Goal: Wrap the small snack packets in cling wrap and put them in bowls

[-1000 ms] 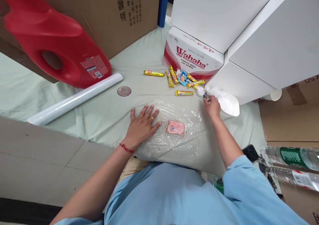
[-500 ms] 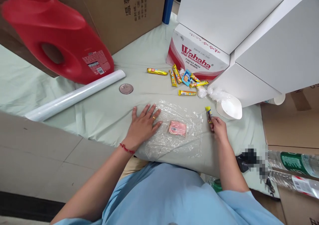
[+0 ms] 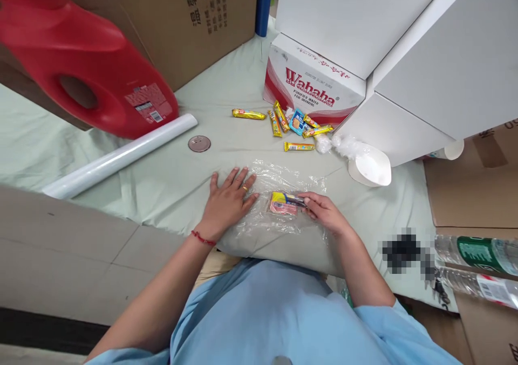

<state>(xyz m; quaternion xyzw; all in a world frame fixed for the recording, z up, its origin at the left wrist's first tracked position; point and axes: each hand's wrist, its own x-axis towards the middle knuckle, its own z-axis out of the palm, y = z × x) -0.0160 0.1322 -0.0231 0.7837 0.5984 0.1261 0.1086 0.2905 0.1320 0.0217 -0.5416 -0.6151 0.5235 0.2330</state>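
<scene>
My left hand [image 3: 230, 199] lies flat with fingers spread on the left edge of a sheet of clear plastic wrap [image 3: 309, 184]. Near the middle of the wrap is a small pink packaged snack [image 3: 283, 208]. My right hand [image 3: 321, 208] pinches one end of a yellow and dark wrapped snack bar [image 3: 279, 197]. That bar lies across the upper part of the pink packet and covers some of it. Whether the bar rests on the packet or is held just above it, I cannot tell.
Several yellow snack sticks [image 3: 299, 146] and a blue packet [image 3: 297, 121] lie before a Wahaha carton [image 3: 315, 79]. A white cup [image 3: 370, 166] is at right. Left are a white roll [image 3: 121, 157], a round brown disc [image 3: 199, 144] and a red jug [image 3: 101, 74]. Bottles [image 3: 479, 253] lie far right.
My right hand has moved left with the snack bar, from beside the wrap to over the pink packet. My left hand stays flat on the wrap. The view has shifted slightly.
</scene>
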